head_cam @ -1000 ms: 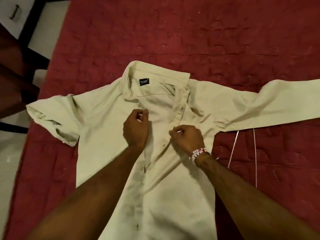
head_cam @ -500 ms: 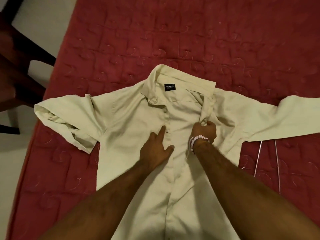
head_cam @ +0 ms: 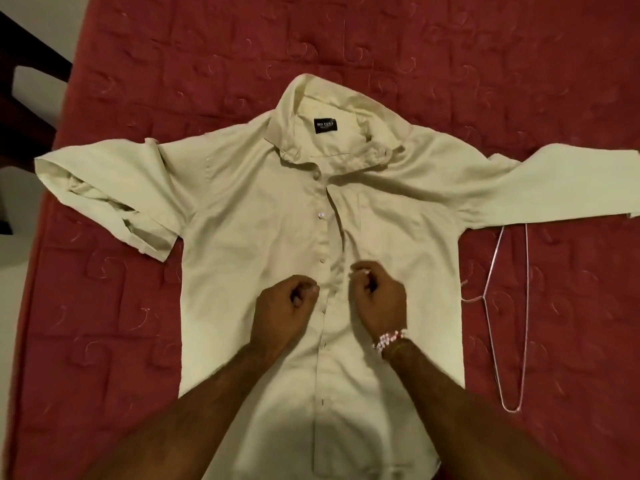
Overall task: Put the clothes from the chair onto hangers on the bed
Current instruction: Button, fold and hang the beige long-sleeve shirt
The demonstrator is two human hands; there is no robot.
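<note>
Shirt (head_cam: 242, 209) pale, smooth, on quilted bed (head_cam: 450, 64); curled hands (head_cam: 284, 306) (head_cam: 377, 299) perhaps pinching it.

Curled hands (head_cam: 282, 308) (head_cam: 379, 301) over pale shirt (head_cam: 242, 209) on red bed (head_cam: 450, 46)

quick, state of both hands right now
left hand: fingers curled at the shirt placket, grip cannot be told
right hand: closed, pinching the shirt front
</note>
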